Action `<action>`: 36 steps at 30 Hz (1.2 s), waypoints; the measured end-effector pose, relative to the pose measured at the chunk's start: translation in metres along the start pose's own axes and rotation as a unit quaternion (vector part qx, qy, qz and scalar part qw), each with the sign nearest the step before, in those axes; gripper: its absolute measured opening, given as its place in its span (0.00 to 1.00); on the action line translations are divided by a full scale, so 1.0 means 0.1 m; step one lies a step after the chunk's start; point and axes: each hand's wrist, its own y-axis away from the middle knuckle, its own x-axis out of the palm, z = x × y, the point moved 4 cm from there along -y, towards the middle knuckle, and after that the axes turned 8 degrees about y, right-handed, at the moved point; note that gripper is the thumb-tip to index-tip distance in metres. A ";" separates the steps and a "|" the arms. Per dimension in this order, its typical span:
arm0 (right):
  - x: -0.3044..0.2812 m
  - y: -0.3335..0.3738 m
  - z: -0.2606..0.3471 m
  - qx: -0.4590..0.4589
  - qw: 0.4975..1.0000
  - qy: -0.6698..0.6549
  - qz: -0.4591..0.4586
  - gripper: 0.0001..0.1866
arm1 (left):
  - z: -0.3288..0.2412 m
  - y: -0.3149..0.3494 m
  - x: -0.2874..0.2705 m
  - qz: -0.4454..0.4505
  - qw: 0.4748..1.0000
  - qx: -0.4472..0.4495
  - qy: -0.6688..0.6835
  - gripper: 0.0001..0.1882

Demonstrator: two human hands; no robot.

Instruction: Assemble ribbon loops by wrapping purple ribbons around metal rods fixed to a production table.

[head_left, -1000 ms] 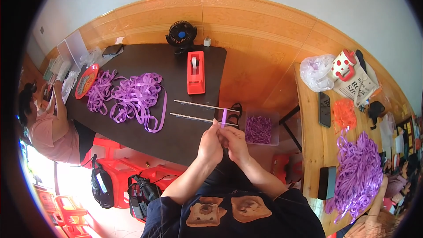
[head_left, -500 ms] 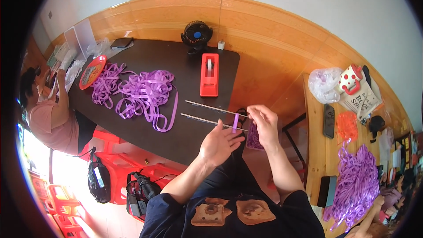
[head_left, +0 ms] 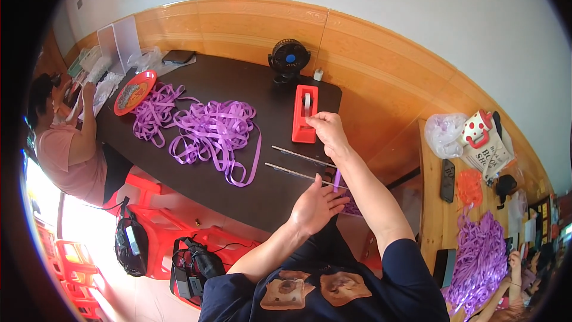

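Two thin metal rods [head_left: 298, 154] stick out side by side over the table's near right edge, with a strip of purple ribbon [head_left: 337, 177] across their near ends. My left hand [head_left: 316, 207] is palm up and open beside the lower rod and the ribbon, fingers spread. At the red tape dispenser [head_left: 302, 128], which carries a pale roll of tape [head_left: 307, 102], my right hand [head_left: 329, 133] has its fingertips pinched together at the right side. Whatever those fingertips may hold is too small to see.
Loose purple ribbon [head_left: 214, 131] lies heaped on the dark table [head_left: 232, 71], near a red plate [head_left: 135, 92] and a black fan [head_left: 289, 58]. A wooden table [head_left: 430, 220] at right bears more ribbon [head_left: 479, 262] and a phone [head_left: 447, 180]. A person [head_left: 71, 143] sits at left.
My right hand has left the ends of the rods and reached forward to the tape dispenser. My left hand stays open by the rods. The whole view has shifted somewhat.
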 end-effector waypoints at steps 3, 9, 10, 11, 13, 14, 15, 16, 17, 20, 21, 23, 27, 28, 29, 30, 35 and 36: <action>0.01 0.02 0.02 0.009 0.999 -0.033 -0.012 0.05 | 0.00 0.00 0.05 0.006 1.000 -0.002 -0.014 0.47; 0.05 0.25 0.33 0.003 0.996 -0.087 -0.017 0.03 | -0.02 0.02 0.02 0.007 1.000 0.003 -0.017 0.47; 0.06 0.31 0.32 0.000 0.995 -0.097 -0.017 0.03 | -0.01 0.02 0.04 0.009 1.000 0.002 -0.016 0.47; 0.09 0.37 0.29 -0.004 0.994 -0.107 -0.016 0.04 | -0.01 0.01 0.03 -0.012 1.000 0.002 0.002 0.43; 0.10 0.47 0.21 -0.027 0.997 -0.074 -0.021 0.05 | 0.01 0.01 0.03 -0.032 0.999 0.002 0.021 0.39; 0.10 0.49 0.13 -0.040 0.997 -0.063 -0.023 0.04 | 0.01 0.01 0.05 -0.020 1.000 0.008 0.022 0.38; 0.12 0.49 0.07 -0.068 0.995 -0.051 -0.056 0.05 | 0.01 0.02 0.06 -0.009 1.000 0.015 0.024 0.37; 0.10 0.48 -0.06 -0.041 0.997 -0.019 -0.058 0.06 | 0.01 0.03 0.08 -0.009 1.000 0.015 0.024 0.37; 0.09 0.47 -0.15 -0.015 0.998 0.013 -0.061 0.06 | 0.00 0.05 0.11 -0.003 0.999 0.018 0.026 0.36; 0.08 0.51 -0.13 -0.075 0.987 0.103 -0.097 0.07 | -0.01 0.06 0.11 0.001 0.999 0.021 0.029 0.36; 0.09 0.53 -0.11 -0.082 0.984 0.126 -0.099 0.06 | -0.01 0.06 0.10 0.001 0.999 0.020 0.030 0.36; 0.04 0.47 -0.16 -0.093 0.981 0.137 -0.104 0.06 | 0.01 0.06 0.10 -0.008 1.000 0.014 0.021 0.36; -0.10 0.37 -0.27 -0.163 0.959 0.219 -0.079 0.06 | 0.03 0.04 0.09 -0.016 1.000 0.005 0.000 0.38; -0.14 0.36 -0.27 -0.145 0.971 0.186 -0.042 0.06 | 0.03 0.03 0.06 -0.018 1.000 0.003 -0.001 0.38; -0.20 0.35 -0.27 -0.125 0.980 0.152 -0.005 0.06 | 0.02 0.02 0.03 -0.009 1.000 0.007 -0.011 0.41; -0.28 0.34 -0.29 -0.160 0.972 0.172 0.026 0.06 | 0.02 0.01 0.01 0.000 1.000 0.010 -0.021 0.45; -0.80 0.61 -0.03 -0.044 0.968 0.045 0.244 0.05 | 0.01 0.03 0.04 -0.017 1.000 0.005 -0.024 0.39; -0.86 0.67 0.00 -0.026 0.960 0.049 0.275 0.06 | 0.01 0.04 0.04 -0.008 1.000 0.009 -0.028 0.40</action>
